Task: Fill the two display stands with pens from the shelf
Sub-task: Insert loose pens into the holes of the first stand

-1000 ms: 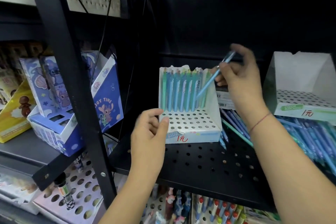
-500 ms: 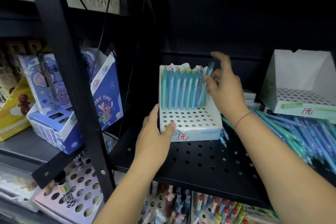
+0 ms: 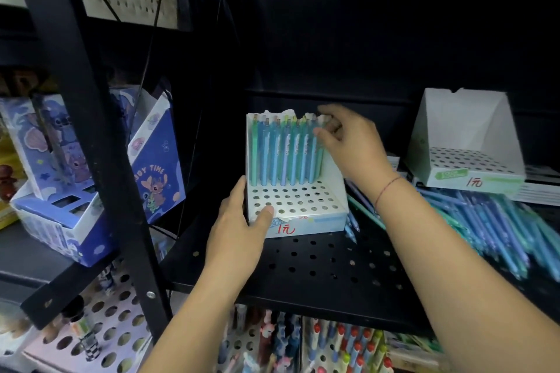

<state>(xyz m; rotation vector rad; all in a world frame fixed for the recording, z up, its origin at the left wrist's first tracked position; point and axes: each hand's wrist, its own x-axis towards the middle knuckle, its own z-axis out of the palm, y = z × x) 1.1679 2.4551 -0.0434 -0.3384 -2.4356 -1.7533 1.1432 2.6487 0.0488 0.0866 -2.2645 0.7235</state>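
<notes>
I steady the display stand (image 3: 303, 200) at centre frame: left hand (image 3: 239, 230) grips its front-left corner; right hand (image 3: 354, 148) touches the upright back-row pens (image 3: 281, 154), grasp not discernible. Loose pens (image 3: 485, 221) lie diagonally at right, nearest the right hand

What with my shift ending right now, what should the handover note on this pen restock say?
Hands: left hand grips the left stand at its front-left corner, thumb on the holed top. Right hand is at the top of the rightmost pen; blur hides whether it pinches it.
Done: one back row of pens stands in the left stand.
Left: its front holes are bare, and the right stand shows no pens.
Supply: loose pens lie on the shelf in front of the right stand.
</notes>
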